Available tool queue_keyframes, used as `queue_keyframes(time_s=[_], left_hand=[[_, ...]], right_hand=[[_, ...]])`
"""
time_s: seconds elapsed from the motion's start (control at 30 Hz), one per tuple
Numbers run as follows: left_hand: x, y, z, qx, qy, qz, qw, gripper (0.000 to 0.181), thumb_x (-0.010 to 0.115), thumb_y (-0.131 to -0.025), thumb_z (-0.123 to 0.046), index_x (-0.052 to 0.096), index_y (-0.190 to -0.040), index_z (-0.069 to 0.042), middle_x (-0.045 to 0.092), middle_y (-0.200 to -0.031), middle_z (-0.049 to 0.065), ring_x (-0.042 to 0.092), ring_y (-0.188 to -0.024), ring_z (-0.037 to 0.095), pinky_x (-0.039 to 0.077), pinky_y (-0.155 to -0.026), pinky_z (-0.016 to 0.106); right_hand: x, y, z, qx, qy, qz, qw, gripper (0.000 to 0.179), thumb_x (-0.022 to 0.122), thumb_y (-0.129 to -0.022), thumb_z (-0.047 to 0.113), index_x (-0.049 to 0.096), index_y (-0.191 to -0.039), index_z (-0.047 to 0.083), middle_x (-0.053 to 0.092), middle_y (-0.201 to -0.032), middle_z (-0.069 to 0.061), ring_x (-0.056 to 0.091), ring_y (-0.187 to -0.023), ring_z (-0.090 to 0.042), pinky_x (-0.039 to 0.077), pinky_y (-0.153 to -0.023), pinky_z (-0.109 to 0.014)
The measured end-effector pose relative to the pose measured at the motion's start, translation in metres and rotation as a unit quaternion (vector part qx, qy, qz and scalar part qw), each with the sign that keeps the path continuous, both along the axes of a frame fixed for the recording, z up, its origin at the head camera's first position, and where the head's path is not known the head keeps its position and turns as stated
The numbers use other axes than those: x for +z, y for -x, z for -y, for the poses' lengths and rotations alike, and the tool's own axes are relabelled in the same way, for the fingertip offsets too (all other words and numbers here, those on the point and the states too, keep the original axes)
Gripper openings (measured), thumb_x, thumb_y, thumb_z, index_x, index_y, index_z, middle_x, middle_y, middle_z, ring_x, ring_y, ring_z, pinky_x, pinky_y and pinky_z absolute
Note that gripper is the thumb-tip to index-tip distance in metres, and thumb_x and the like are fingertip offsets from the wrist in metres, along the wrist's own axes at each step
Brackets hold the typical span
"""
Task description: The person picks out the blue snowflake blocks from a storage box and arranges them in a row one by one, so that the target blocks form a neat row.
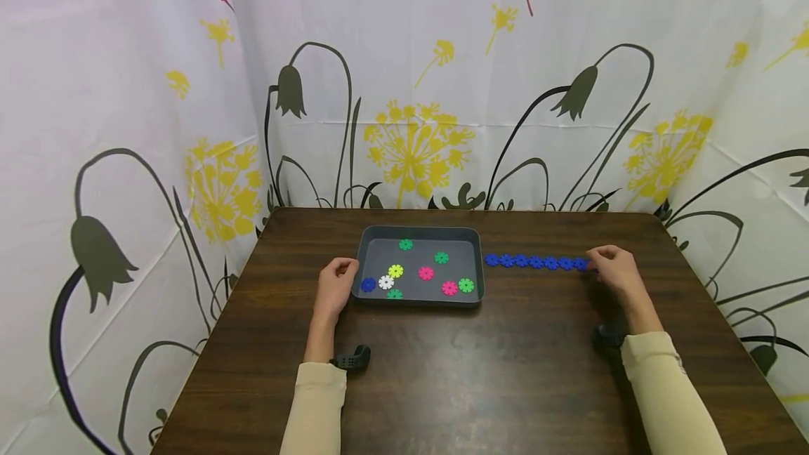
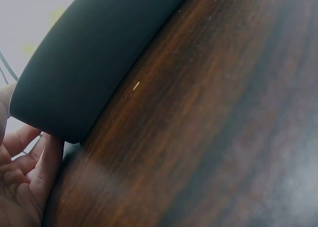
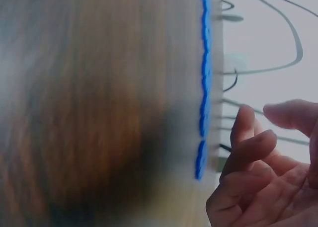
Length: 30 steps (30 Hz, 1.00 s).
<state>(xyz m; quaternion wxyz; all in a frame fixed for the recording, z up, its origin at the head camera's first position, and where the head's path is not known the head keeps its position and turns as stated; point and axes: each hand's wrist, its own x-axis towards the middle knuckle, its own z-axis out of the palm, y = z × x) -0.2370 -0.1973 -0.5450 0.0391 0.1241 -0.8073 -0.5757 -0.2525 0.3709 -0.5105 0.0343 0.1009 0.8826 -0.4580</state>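
Note:
A dark grey tray (image 1: 418,300) lies on the table with several flower-shaped discs in it: green, pink, yellow, white and one blue disc (image 1: 369,285). My left hand (image 1: 336,288) is at the tray's left side, and the left wrist view shows its fingers (image 2: 47,162) bent around the tray's edge. To the right of the tray, several blue discs (image 1: 536,262) form a row. At that row's right end is my right hand (image 1: 613,269). The right wrist view shows its thumb (image 3: 293,115) and index finger apart, with nothing between them.
The brown wooden table (image 1: 468,385) reaches back to a white curtain (image 1: 392,34) with printed flowers. Dark wrist devices sit on both forearms, the left one (image 1: 354,359) beside the sleeve.

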Motion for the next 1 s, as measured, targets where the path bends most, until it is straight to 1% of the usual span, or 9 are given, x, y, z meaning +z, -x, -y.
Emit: queue_keyframes(time_s=[0.13,0.27,0.33,0.4,0.47,0.57,0.7,0.87,1.0], left_hand=[[-0.002,0.0,0.0,0.001,0.0,0.0,1.0,0.036,0.063,-0.109,-0.033,0.071,-0.128,-0.004,0.067,-0.123,0.016,0.058,-0.109,0.025,0.045,-0.09,0.034],[-0.002,0.001,0.0,-0.001,-0.003,0.001,1.0,0.035,0.063,-0.108,-0.032,0.071,-0.128,-0.004,0.067,-0.123,0.016,0.058,-0.11,0.026,0.045,-0.091,0.036],[-0.002,0.001,0.001,-0.001,-0.003,0.002,1.0,0.035,0.063,-0.108,-0.032,0.071,-0.128,-0.004,0.067,-0.124,0.016,0.058,-0.111,0.026,0.044,-0.092,0.035],[-0.002,0.002,0.001,-0.001,-0.006,0.001,1.0,0.035,0.063,-0.108,-0.032,0.07,-0.129,-0.004,0.067,-0.124,0.017,0.058,-0.112,0.026,0.044,-0.092,0.035],[-0.002,0.002,0.001,-0.001,-0.007,0.0,1.0,0.035,0.063,-0.109,-0.031,0.07,-0.129,-0.004,0.067,-0.124,0.016,0.058,-0.112,0.026,0.044,-0.093,0.035],[-0.002,0.003,0.001,-0.002,-0.004,-0.001,1.0,0.035,0.062,-0.109,-0.032,0.07,-0.129,-0.004,0.068,-0.123,0.016,0.058,-0.111,0.025,0.044,-0.092,0.035],[-0.004,0.002,0.0,0.001,-0.004,0.001,1.0,0.036,0.063,-0.109,-0.032,0.07,-0.129,-0.004,0.068,-0.123,0.016,0.058,-0.11,0.025,0.044,-0.092,0.035],[-0.006,0.0,-0.001,0.002,-0.01,-0.006,0.9999,0.035,0.063,-0.108,-0.031,0.07,-0.128,-0.002,0.068,-0.123,0.016,0.059,-0.111,0.025,0.045,-0.092,0.036],[-0.003,0.0,-0.001,0.003,-0.008,-0.012,0.9999,0.034,0.063,-0.109,-0.029,0.071,-0.128,-0.003,0.068,-0.122,0.016,0.059,-0.11,0.025,0.046,-0.091,0.034]], right_hand=[[0.005,0.002,0.011,0.035,-0.021,0.004,0.9991,0.055,0.05,-0.114,0.039,0.058,-0.14,-0.008,0.077,-0.105,-0.016,0.063,-0.09,-0.023,0.05,-0.076,-0.033],[0.01,0.005,0.023,0.055,-0.017,0.001,0.9983,0.057,0.051,-0.113,0.043,0.059,-0.141,-0.006,0.078,-0.106,-0.016,0.065,-0.115,-0.042,0.048,-0.09,-0.042],[0.012,0.007,0.029,0.061,-0.007,-0.005,0.9981,0.056,0.053,-0.113,0.042,0.059,-0.141,-0.006,0.079,-0.106,-0.018,0.065,-0.123,-0.047,0.048,-0.095,-0.046],[0.015,0.009,0.036,0.066,-0.001,-0.012,0.9977,0.055,0.054,-0.113,0.042,0.06,-0.141,-0.005,0.079,-0.107,-0.02,0.066,-0.124,-0.049,0.048,-0.097,-0.049],[0.017,0.011,0.043,0.069,0.0,-0.02,0.9974,0.054,0.056,-0.112,0.041,0.061,-0.14,-0.005,0.079,-0.108,-0.022,0.066,-0.123,-0.049,0.047,-0.096,-0.047],[0.02,0.016,0.053,0.07,0.004,-0.03,0.9971,0.051,0.057,-0.112,0.039,0.063,-0.137,-0.005,0.079,-0.101,-0.017,0.067,-0.12,-0.046,0.047,-0.09,-0.041],[0.022,0.021,0.066,0.076,0.007,-0.034,0.9965,0.051,0.057,-0.112,0.041,0.064,-0.137,-0.003,0.079,-0.096,-0.009,0.066,-0.119,-0.043,0.046,-0.085,-0.037],[0.024,0.025,0.085,0.093,0.015,-0.029,0.9951,0.051,0.055,-0.113,0.039,0.063,-0.14,-0.003,0.077,-0.108,-0.021,0.061,-0.124,-0.042,0.045,-0.089,-0.04],[0.025,0.029,0.102,0.096,0.028,-0.03,0.9945,0.048,0.056,-0.113,0.035,0.064,-0.139,-0.004,0.077,-0.113,-0.024,0.06,-0.127,-0.042,0.045,-0.095,-0.044]])
